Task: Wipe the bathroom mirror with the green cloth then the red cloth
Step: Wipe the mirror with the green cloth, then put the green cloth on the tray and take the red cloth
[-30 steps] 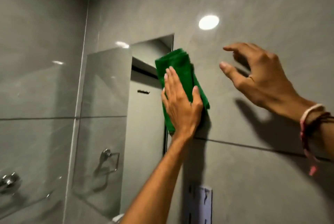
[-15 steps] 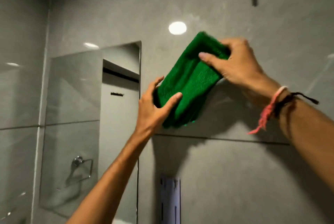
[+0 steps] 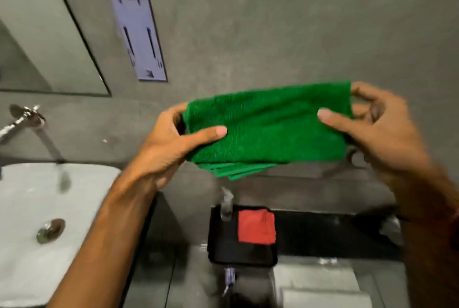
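Holding green cloth (image 3: 267, 129) — red cloth (image 3: 256, 227) below.

No text can be read. The pale panel (image 3: 138, 27) on the grey wall (image 3: 273, 22) carries dark marks, but they are too blurred to make out.

Grey tiled wall (image 3: 260, 22) behind. White basin (image 3: 22, 208) lower left under chrome tap (image 3: 32, 124). Pale wall plate (image 3: 137, 27) right of mirror. Dark counter (image 3: 323, 233) carrying black tray (image 3: 223, 245).
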Demonstrator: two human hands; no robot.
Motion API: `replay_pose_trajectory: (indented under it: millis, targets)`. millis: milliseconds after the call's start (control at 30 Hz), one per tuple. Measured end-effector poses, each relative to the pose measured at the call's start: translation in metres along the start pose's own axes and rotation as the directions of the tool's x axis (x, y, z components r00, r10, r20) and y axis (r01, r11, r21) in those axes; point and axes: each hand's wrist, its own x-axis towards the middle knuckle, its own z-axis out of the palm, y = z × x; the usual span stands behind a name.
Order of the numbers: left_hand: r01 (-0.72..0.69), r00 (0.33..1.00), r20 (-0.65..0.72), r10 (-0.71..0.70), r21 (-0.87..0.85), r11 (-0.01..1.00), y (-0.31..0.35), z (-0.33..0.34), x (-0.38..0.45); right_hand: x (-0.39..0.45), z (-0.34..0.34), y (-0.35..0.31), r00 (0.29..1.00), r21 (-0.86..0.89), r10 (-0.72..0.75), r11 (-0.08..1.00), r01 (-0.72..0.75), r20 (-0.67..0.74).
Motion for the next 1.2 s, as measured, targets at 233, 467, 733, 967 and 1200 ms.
replay_pose_trajectory:
  millis: [233,467,733,967,1200]
  targets:
    - [0.655,0.751,-0.065,-0.657,0.204,0.728,-0.187,-0.017,-0.045,-0.098,0.008,0.212,0.718,-0.116,0.695,0.717,-0.688,0.038]
    - [0.782,0.613,-0.312,-0.726,0.368,0.503,-0.335,-0.014,-0.069,-0.138,0.039,0.353,0.383,-0.272,0.919,0.347,-0.898,-0.091]
    - [0.314,0.896,-0.292,-0.335,0.949,0.011,-0.368,-0.036,-0.060,-0.086,0.038,0.397,0.560,-0.772,0.826,0.309,-0.555,-0.071]
    - [0.050,0.975,-0.082,-0.206,0.986,-0.159,-0.373,-0.072,-0.049,-0.070,0.069,0.430,0.593,-0.935,0.802,0.153,-0.321,-0.072]
    - [0.036,0.984,-0.074,-0.165,0.975,-0.219,-0.388,-0.082,-0.049,-0.075,0.066,0.456,0.641,-0.996,0.768,0.069,-0.055,0.017]
